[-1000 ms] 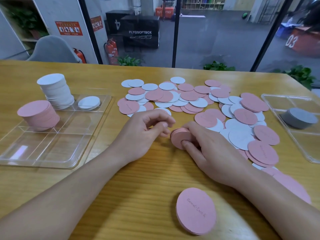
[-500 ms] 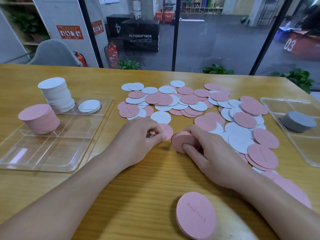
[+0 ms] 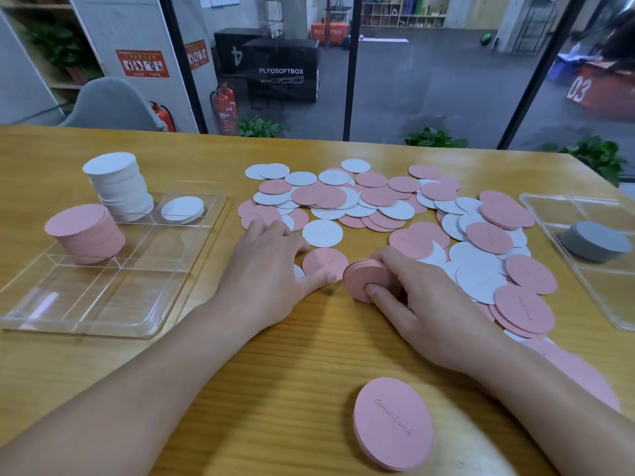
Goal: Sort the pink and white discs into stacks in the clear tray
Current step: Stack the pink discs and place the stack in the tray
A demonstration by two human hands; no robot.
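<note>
Black foam box (image 3: 281,72) behind the glass reads "PLYOSOFTBOX" in white, and the black box (image 3: 233,53) behind it shows a "4". An orange box (image 3: 328,30) farther back carries the same brand, faintly. On the right, a red-orange box (image 3: 599,92) says "03". The near pink disc (image 3: 393,422) bears handwriting, roughly "Good Luck". The red wall signs (image 3: 142,63) are too small to read.

Left fingertips (image 3: 256,228) over discs (image 3: 264,214)

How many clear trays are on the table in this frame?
2. One clear tray sits at the table's left, holding pink and white stacks; the second clear tray is at the right edge, holding a grey stack and partly cut off by the frame.
</note>
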